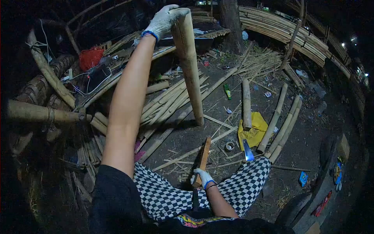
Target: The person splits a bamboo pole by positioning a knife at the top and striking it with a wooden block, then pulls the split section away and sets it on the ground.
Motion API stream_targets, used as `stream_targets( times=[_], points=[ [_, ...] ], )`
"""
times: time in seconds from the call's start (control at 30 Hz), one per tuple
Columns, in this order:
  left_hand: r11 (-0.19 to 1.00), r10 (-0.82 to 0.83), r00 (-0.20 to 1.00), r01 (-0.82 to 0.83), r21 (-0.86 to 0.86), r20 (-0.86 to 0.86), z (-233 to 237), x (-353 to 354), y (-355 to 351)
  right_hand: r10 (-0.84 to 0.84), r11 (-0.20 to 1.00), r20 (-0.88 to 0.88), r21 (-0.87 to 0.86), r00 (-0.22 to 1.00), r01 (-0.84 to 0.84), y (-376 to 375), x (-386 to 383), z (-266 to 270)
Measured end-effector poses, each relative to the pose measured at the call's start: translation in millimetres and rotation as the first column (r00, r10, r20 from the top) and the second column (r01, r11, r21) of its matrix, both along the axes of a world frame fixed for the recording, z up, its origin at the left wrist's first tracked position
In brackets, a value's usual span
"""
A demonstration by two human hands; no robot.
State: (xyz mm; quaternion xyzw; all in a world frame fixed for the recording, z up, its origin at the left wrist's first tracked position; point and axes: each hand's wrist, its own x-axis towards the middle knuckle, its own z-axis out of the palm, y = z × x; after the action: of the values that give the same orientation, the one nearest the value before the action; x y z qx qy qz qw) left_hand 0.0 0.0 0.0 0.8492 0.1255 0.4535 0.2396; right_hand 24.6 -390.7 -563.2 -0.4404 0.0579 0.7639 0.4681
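Note:
My left hand (165, 21), in a white glove with a blue cuff, grips the top end of a thick bamboo pole (189, 64). The pole stands nearly upright, its lower end at the ground before me. Between my knees my right hand (202, 178), gloved too, is closed around a flat brown wooden piece (205, 156) pointing up and away. Below that hand a dark handle-like part (195, 199) shows; whether it belongs to the wooden piece I cannot tell. A shiny metal blade (247, 150) lies by my right knee, with its near end hidden.
Split bamboo strips (167, 99) are heaped left of the pole. Short bamboo lengths (274, 119) and a yellow bag (255, 128) lie to the right. A tape roll (229, 146) sits on the ground. Behind stand a tree trunk (231, 27) and stacked long bamboo (284, 33).

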Motion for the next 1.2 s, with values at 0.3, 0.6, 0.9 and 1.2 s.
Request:
stream_targets(
  times=[0.3, 0.6, 0.9, 1.2],
  points=[
    [0.736, 0.630, 0.689, -0.383, 0.558, -0.359, -85, -107, 6, -0.024, 0.999, 0.134, -0.018, 0.991, 0.027, -4, 2, 5],
    [0.810, 0.560, 0.653, -0.304, 0.502, -0.510, -63, -134, -53, -0.113, 0.994, 0.260, 0.031, 0.959, 0.109, -6, -3, 45],
    [0.725, 0.684, 0.529, -0.571, 0.385, -0.503, -108, -180, 0, -0.425, 0.813, 0.595, 0.583, 0.682, -0.002, -11, 25, 123],
    [0.686, 0.657, 0.632, -0.274, 0.674, -0.411, -106, -139, 4, -0.540, 0.710, 0.710, 0.673, 0.452, -0.207, 7, 64, 311]
  ],
)
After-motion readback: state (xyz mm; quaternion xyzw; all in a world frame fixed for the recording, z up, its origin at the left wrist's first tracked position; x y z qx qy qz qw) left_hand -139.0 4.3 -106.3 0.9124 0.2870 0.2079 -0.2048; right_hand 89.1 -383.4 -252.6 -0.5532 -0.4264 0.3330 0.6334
